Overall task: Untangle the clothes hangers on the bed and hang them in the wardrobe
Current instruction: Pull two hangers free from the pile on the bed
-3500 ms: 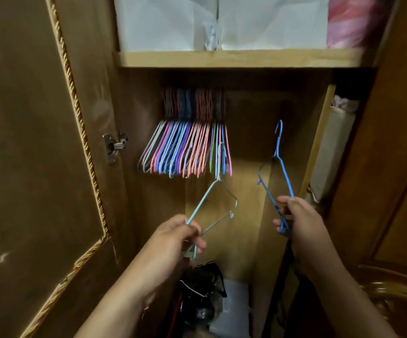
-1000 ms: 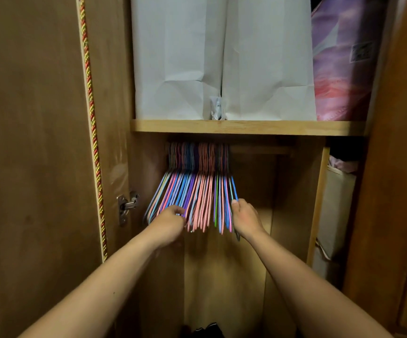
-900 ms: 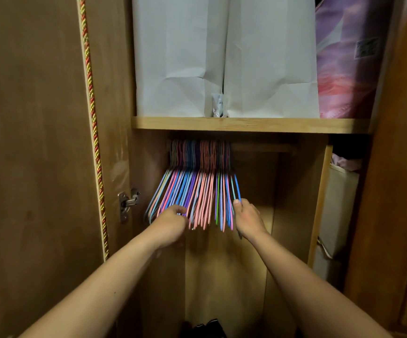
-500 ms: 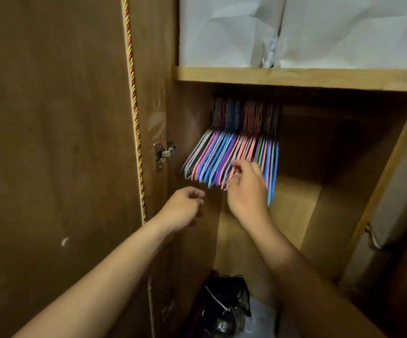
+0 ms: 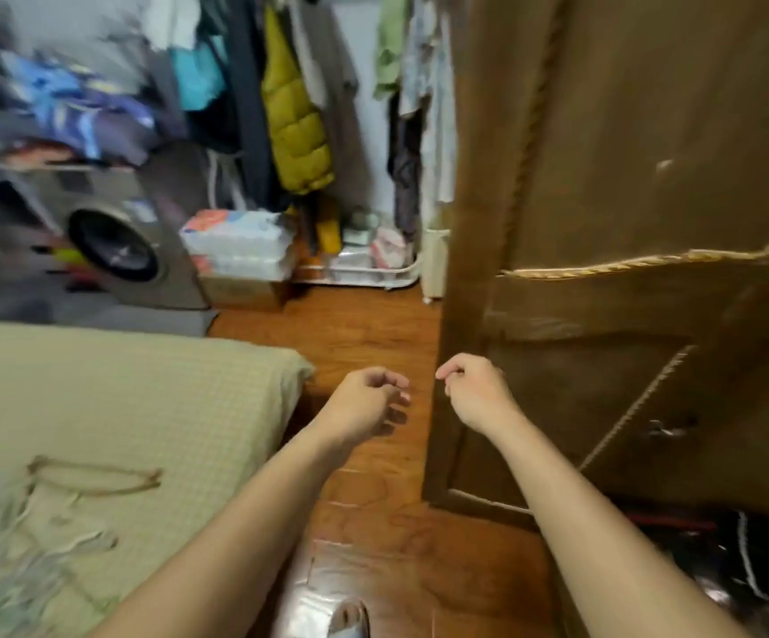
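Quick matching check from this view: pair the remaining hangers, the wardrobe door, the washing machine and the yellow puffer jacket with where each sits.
Things:
1. blurred thin wire hangers
2. brown wooden wardrobe door
3. grey front-loading washing machine
4. yellow puffer jacket

Places:
A. hanging, top centre
B. on the green bed, lower left
C. standing open, right
D. on the floor behind the bed, left

Pairs: 1-B, 2-C, 3-D, 4-A

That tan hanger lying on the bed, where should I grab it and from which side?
Judging from the blurred view, take the tan hanger by its long straight bar, coming down from above with the left hand, the one nearer the bed. It lies flat and apart from the pale tangled hangers, so a pinch grip should lift it free.
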The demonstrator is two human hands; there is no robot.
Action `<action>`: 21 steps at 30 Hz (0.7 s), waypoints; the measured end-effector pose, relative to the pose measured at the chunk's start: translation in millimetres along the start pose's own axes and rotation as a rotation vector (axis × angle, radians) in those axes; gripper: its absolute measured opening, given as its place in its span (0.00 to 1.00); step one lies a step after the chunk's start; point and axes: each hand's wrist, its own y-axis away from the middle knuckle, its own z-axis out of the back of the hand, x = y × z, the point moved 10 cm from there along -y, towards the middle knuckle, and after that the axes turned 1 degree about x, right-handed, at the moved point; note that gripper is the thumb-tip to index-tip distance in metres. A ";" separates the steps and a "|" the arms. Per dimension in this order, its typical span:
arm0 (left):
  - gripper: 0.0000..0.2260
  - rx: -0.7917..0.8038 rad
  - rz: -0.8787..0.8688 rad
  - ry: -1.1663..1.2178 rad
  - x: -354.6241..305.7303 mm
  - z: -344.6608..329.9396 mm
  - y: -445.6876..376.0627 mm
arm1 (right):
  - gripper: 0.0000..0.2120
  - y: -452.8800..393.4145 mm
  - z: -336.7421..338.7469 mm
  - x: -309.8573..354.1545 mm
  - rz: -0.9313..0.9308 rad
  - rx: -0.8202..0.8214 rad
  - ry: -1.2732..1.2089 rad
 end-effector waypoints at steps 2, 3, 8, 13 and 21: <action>0.10 -0.196 0.053 0.115 48.1 82.4 50.2 | 0.15 19.4 -86.3 50.5 0.087 0.179 0.064; 0.11 -0.303 0.066 0.181 74.7 126.0 82.9 | 0.15 37.9 -134.7 80.1 0.128 0.284 0.098; 0.09 -0.671 0.179 0.466 213.9 262.8 242.0 | 0.11 143.2 -322.8 171.3 0.385 0.639 0.265; 0.08 -0.904 0.352 0.659 368.5 339.1 385.2 | 0.12 252.5 -482.8 202.1 0.444 0.855 0.371; 0.09 -0.985 0.515 0.791 502.5 408.9 465.3 | 0.08 334.4 -626.3 167.7 0.331 1.011 0.513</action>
